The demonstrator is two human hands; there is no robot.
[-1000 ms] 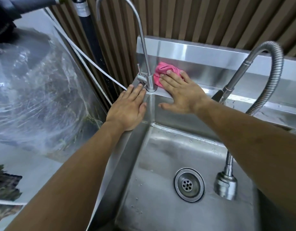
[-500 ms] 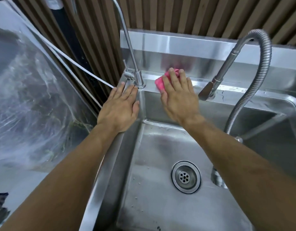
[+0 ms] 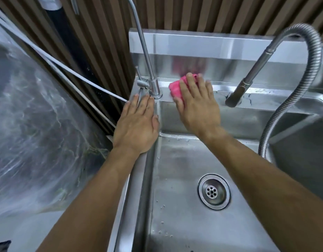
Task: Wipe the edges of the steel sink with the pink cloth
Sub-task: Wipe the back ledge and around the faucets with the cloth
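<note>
Count, head view:
- Steel sink (image 3: 175, 206): one basin in full view; part of a second basin (image 3: 302, 142) at right.
- Drain strainer (image 3: 214, 191): one.
- Taps: two, a thin gooseneck tap (image 3: 149, 75) and a flexible-hose sprayer (image 3: 248, 84).
- Pink cloth (image 3: 176, 89): one.
- Hands: two, left hand (image 3: 137, 126), right hand (image 3: 198, 106).
- White cords (image 3: 75, 75): two.

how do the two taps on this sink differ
The thin tap by the left hand is a slim, smooth, rigid tube rising straight from the sink's back-left corner. The hose tap further right is thicker: a ribbed flexible hose arches over and its dark-tipped spray head points down at the back ledge. Both are silver metal.
</note>
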